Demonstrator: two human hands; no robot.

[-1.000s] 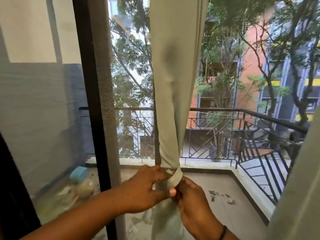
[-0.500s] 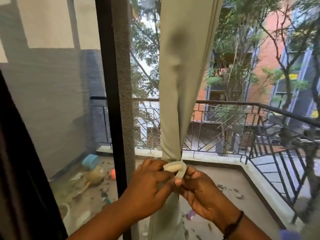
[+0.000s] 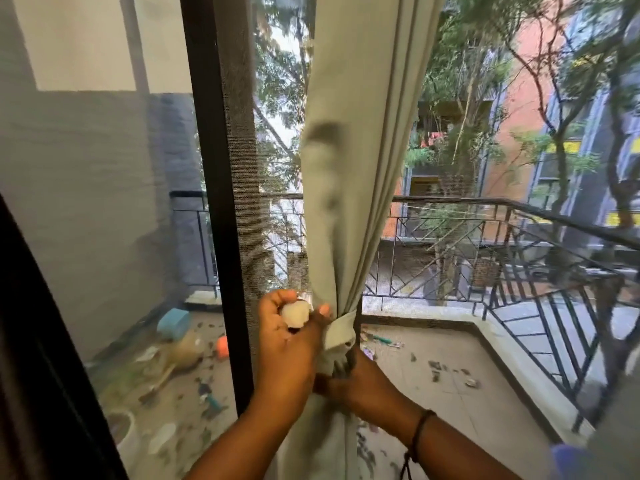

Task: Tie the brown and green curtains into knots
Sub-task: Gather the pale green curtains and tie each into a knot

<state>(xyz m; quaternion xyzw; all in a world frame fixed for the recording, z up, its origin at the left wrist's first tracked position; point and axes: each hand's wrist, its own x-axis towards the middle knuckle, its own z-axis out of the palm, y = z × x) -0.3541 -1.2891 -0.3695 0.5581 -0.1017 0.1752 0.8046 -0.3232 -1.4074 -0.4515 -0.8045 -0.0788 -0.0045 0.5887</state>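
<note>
The pale green curtain (image 3: 360, 161) hangs down the middle of the window, gathered into a bunch at waist height. A band of the same cloth (image 3: 341, 329) wraps round the bunch. My left hand (image 3: 287, 344) grips the pale end of that band to the left of the curtain, fingers curled round it. My right hand (image 3: 360, 382) sits just below the band and holds the gathered curtain, its fingers partly hidden by the fabric. A dark brown curtain (image 3: 24, 341) shows at the far left edge.
A black window frame post (image 3: 216, 188) with mesh screen stands just left of the curtain. Beyond the glass lies a littered balcony floor (image 3: 433, 358) with a blue tub (image 3: 174, 323) and a black metal railing (image 3: 519, 237). Another pale curtain edge (image 3: 620, 420) hangs at the right.
The band's end has been drawn out to the left by my left hand, and the wrap sits tighter round the bunch. My right hand has dropped below the band. The view has shifted closer.
</note>
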